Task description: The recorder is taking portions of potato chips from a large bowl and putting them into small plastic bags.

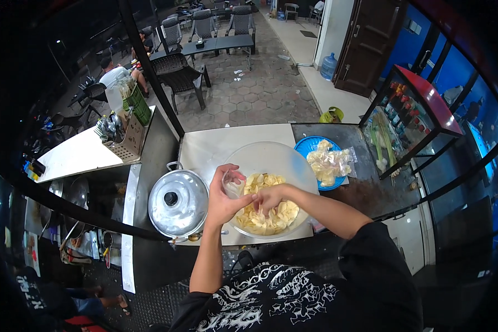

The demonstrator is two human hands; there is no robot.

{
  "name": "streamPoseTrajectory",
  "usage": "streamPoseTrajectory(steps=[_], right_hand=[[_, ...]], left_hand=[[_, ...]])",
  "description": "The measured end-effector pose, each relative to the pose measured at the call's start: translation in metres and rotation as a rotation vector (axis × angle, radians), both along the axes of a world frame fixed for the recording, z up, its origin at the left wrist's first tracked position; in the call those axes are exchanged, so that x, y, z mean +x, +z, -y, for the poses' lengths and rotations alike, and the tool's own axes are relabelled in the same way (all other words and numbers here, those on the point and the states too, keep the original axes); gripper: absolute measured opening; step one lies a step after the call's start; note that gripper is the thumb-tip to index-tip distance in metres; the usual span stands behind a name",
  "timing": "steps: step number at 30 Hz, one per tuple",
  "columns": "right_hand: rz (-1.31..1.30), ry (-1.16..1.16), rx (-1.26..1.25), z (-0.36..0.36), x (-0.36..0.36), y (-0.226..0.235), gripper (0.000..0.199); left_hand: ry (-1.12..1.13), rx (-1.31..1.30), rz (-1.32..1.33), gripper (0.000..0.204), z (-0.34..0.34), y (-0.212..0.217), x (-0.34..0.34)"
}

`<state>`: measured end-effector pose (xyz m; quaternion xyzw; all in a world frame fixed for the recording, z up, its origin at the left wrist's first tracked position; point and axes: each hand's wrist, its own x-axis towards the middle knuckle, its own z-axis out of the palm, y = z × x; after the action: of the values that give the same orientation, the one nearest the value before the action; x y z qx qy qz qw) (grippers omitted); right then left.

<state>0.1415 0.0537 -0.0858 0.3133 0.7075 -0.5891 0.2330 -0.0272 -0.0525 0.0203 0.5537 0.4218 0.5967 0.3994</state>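
Note:
A wide translucent tub [276, 155] stands on the counter, holding many thin pale-yellow chips [282, 217]. My left hand [222, 200] is over the tub's left side, its fingers and thumb curved round a small clear plastic bag [233, 187]. My right hand [269, 198] reaches down into the chips, fingers bent and bunched among them. Its fingertips are partly hidden there. To the tub's right, a blue round tray [303, 145] bears clear bags of chips [329, 161].
A lidded metal pot [178, 203] stands just left of the tub. Farther left are a crate of utensils [122, 135] and a cooking area with pans [74, 199]. A glass display case [412, 105] stands at the right. Upright frame posts [155, 72] rise beyond the counter.

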Motion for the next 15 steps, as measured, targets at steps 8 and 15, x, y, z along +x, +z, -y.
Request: streamPoseTrajectory(steps=[8,15], right_hand=[[-0.282,-0.372,0.253,-0.016,0.067,0.105,0.025],[-0.331,-0.338,0.255,-0.005,0.062,0.173,0.029]], left_hand=[[0.1,-0.118,-0.462,0.066,-0.017,-0.027,0.021],[0.028,-0.004,-0.627,0.069,-0.021,-0.025,0.035]])
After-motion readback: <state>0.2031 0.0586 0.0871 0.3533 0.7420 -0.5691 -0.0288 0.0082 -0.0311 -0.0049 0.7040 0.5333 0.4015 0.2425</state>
